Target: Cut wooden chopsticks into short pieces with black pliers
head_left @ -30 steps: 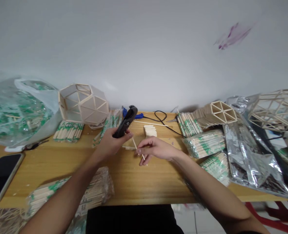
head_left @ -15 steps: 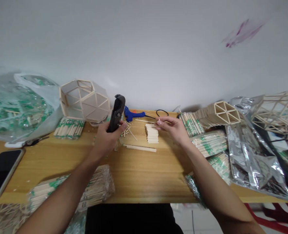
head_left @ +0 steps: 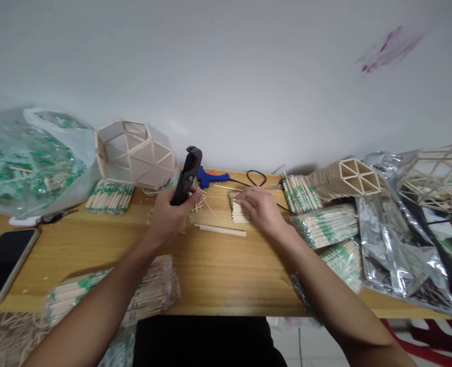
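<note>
My left hand (head_left: 172, 211) is closed around a black hand cutter (head_left: 187, 176), its hooked jaw pointing up. My right hand (head_left: 262, 206) bends over a neat row of short wooden sticks (head_left: 240, 211), fingertips pinched at the row's far end. A short stick seems to be between them, mostly hidden by the fingers. Between the hands and closer to me, some longer wooden sticks (head_left: 222, 231) lie side by side. Loose stick pieces (head_left: 209, 206) are scattered just right of my left hand. Behind them rests a blue glue gun (head_left: 214, 178) with a black cord.
Wooden lattice frames (head_left: 151, 158) stand at back left and right. Bagged stick bundles (head_left: 327, 224) line the right side; another bundle (head_left: 153, 288) lies under my left forearm. A phone (head_left: 7, 265) and a stuffed plastic bag (head_left: 30, 163) are at left, a silver bag (head_left: 402, 250) at right.
My right hand has moved from just above the row's far right corner down and left onto the row of short sticks. My left hand still grips the cutter, nearly unmoved.
</note>
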`<state>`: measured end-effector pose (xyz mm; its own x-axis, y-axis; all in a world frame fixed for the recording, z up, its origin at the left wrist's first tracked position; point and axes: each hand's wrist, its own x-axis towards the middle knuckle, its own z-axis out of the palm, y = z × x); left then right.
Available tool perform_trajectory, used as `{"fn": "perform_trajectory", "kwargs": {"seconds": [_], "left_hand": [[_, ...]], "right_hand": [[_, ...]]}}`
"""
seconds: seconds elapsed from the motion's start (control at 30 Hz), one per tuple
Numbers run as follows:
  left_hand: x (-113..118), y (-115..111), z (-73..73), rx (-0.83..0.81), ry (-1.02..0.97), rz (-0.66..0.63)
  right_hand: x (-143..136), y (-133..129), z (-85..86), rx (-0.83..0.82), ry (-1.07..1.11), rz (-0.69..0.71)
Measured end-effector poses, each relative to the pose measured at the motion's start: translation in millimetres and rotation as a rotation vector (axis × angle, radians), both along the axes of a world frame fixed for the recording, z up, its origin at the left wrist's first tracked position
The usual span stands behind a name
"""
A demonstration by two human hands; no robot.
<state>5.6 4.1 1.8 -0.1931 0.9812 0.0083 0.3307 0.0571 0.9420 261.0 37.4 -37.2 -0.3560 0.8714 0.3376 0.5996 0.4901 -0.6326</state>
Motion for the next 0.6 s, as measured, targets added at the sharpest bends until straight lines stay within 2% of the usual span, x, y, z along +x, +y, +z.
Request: {"fn": "perform_trajectory", "kwargs": {"seconds": [0.6], "left_hand": [[0.0, 0.5, 2.1, 0.002, -0.004, 0.017]], "right_hand": [[-0.7, 4.4, -3.8, -0.018, -0.026, 0.0]]}}
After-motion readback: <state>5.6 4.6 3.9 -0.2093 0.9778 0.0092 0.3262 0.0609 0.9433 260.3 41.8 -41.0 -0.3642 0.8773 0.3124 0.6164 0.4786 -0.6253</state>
